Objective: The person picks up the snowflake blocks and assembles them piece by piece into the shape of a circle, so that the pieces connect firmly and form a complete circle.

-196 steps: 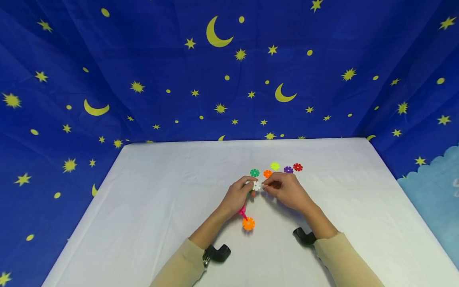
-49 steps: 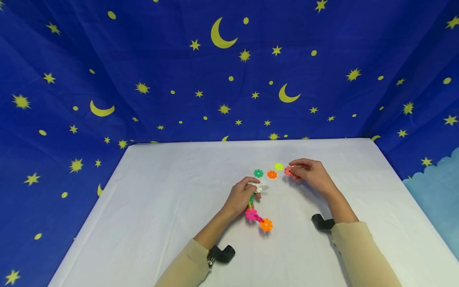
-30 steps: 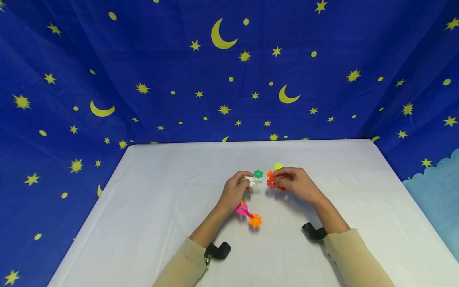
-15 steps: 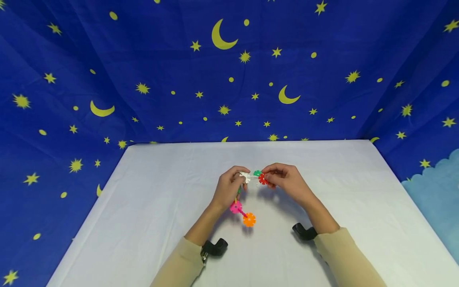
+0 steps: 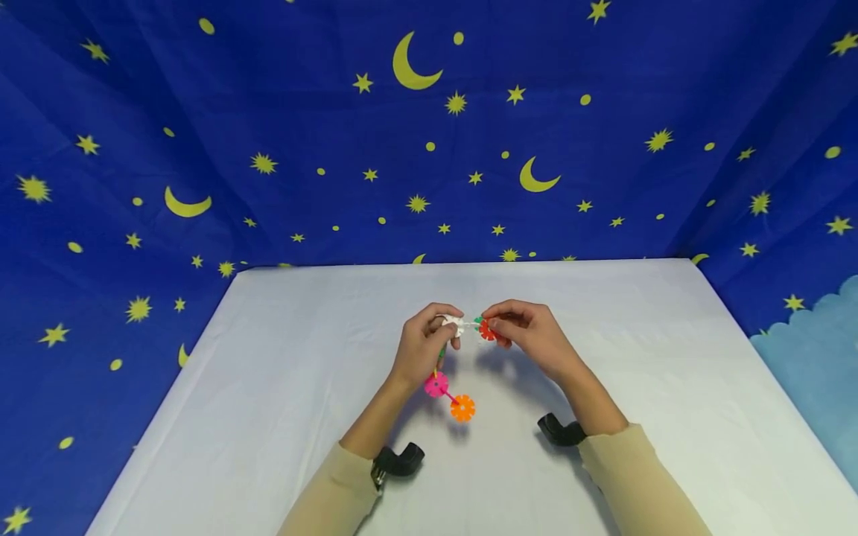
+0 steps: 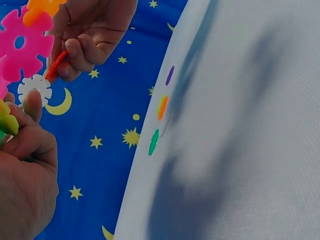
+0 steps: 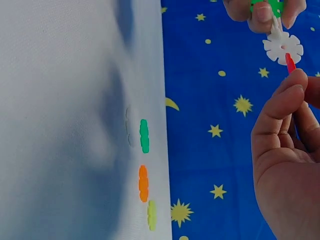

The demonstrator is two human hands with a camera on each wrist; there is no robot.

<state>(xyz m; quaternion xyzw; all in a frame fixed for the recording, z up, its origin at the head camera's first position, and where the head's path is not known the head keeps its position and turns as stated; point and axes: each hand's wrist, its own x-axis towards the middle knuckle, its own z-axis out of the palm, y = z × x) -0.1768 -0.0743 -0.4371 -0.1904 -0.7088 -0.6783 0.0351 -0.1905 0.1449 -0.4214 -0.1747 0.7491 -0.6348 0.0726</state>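
Grip of left hand (image 5: 417, 346) pinches disc chain (image 5: 432, 388), right hand (image 5: 529, 336) pinches red disc (image 5: 488, 330) at white disc (image 7: 292, 46). Surface (image 5: 302, 357) runs wide left and right; loose green disc (image 7: 144, 136) toward far edge.

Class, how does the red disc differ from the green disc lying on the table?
The right hand pinches the red disc; no hand touches the green disc.
The red disc is held up above the table, while the green disc lies flat on it.
Both the red disc and the green disc have notched rims.
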